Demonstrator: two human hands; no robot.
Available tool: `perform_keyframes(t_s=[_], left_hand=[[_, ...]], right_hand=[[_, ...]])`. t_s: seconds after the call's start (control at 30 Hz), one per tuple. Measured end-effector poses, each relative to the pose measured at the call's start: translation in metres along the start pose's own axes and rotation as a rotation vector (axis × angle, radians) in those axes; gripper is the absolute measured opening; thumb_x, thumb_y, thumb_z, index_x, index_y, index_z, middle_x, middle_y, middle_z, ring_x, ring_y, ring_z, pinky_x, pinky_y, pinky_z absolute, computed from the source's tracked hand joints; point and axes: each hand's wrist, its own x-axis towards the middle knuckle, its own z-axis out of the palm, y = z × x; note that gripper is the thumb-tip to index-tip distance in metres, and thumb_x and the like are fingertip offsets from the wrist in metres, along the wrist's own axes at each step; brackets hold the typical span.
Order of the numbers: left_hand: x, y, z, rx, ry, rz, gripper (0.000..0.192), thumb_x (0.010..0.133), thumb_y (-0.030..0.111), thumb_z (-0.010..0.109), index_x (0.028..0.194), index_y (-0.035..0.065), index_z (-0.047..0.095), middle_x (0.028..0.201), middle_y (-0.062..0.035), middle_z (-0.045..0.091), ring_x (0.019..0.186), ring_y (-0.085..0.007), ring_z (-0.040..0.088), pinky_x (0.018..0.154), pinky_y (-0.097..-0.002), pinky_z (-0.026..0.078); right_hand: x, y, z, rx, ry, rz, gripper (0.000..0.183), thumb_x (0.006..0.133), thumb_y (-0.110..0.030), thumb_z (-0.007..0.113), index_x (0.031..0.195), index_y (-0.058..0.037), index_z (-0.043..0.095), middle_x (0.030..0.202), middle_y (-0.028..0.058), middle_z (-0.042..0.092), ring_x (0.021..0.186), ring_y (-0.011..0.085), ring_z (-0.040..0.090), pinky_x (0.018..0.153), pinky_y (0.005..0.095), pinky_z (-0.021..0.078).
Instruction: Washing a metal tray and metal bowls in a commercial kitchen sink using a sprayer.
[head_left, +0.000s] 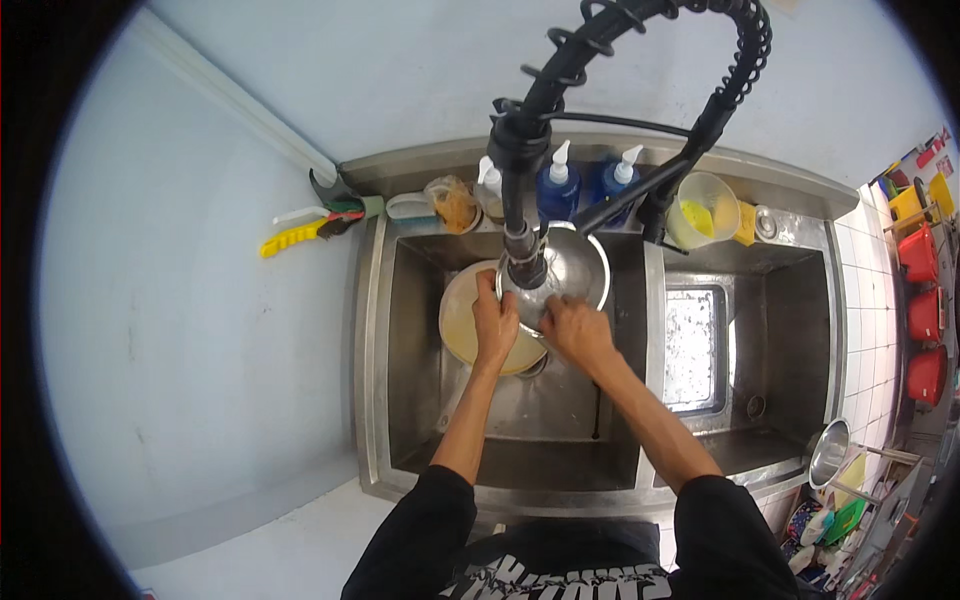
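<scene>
A shiny metal bowl is tilted under the black spring faucet's spray head, over the left basin of a steel double sink. My left hand grips the bowl's left rim, thumb and fingers on either side. My right hand reaches over the bowl's near rim with its fingers curled against the inside; whether something small is in them cannot be told. Beneath the bowl, a large round cream-coloured container rests in the basin, partly hidden by the bowl and my left hand.
Pump bottles, a bag of orange material and a plastic tub line the back ledge. Brushes with a yellow handle hang at left. The right basin holds a rectangular tray. Another metal bowl stands at right.
</scene>
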Motion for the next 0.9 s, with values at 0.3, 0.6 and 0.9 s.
perform_keyframes(t_s=[0.3, 0.6, 0.9], left_hand=[[-0.006, 0.014, -0.016, 0.044, -0.054, -0.093, 0.036, 0.076, 0.0, 0.045, 0.111, 0.0042, 0.041, 0.076, -0.0188, 0.056, 0.065, -0.0269, 0.058, 0.058, -0.034, 0.042], [-0.02, 0.022, -0.015, 0.204, -0.326, -0.193, 0.046, 0.074, 0.002, 0.047, 0.119, 0.0062, 0.04, 0.073, -0.0138, 0.057, 0.053, -0.0155, 0.052, 0.049, -0.0291, 0.039], [-0.018, 0.009, -0.001, 0.066, -0.006, -0.01, 0.038, 0.076, -0.001, 0.046, 0.113, 0.0071, 0.044, 0.081, -0.0203, 0.06, 0.055, -0.0227, 0.055, 0.054, -0.0327, 0.041]], right_hand=[[-0.014, 0.035, -0.02, -0.318, 0.023, -0.276, 0.02, 0.067, -0.02, 0.06, 0.085, -0.0122, 0.061, 0.093, 0.0068, 0.054, 0.089, 0.0241, 0.051, 0.076, 0.0376, 0.04], [0.018, 0.031, -0.017, -0.387, 0.239, -0.395, 0.019, 0.07, -0.017, 0.052, 0.086, -0.0135, 0.062, 0.095, 0.006, 0.052, 0.095, 0.0224, 0.047, 0.078, 0.0345, 0.0375], [0.014, 0.019, 0.029, 0.156, -0.233, 0.017, 0.022, 0.076, -0.021, 0.052, 0.09, -0.0055, 0.059, 0.091, 0.0181, 0.062, 0.072, 0.0385, 0.061, 0.067, 0.0458, 0.0481]])
